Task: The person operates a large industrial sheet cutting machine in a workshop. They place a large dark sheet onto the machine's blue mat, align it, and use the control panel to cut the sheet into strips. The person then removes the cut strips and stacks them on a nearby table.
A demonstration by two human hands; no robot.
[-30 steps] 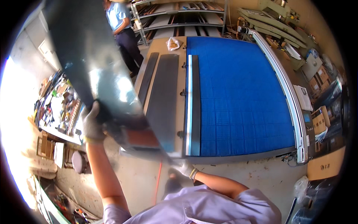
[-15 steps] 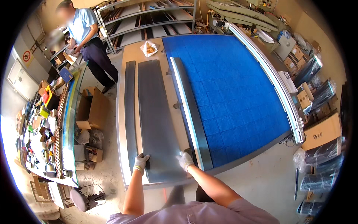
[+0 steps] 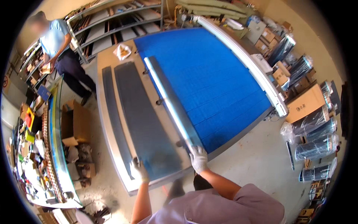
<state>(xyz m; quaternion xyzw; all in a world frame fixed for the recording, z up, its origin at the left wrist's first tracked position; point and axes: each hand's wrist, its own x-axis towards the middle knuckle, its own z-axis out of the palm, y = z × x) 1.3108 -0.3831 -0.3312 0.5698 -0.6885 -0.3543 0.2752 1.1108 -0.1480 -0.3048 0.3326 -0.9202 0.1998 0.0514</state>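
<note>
Now two gloved hands grasp one wide dark sheet (image 3: 147, 123) at its near edge on the counter (image 3: 108, 123): left hand (image 3: 139, 170) and right hand (image 3: 198, 158), seemingly clenched. One narrow dark strip (image 3: 113, 115) lies beside it, one blue mat (image 3: 212, 82) beyond.

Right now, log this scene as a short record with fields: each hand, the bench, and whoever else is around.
Left hand: gloved left hand grips the near end of the wide dark grey sheet
Right hand: gloved right hand rests on the near end of the long shiny metal bar
Bench: long workbench with a blue mat; a narrow dark strip lies left of the sheet
Other person: stands at far left by the metal shelves, sleeve light blue
</note>
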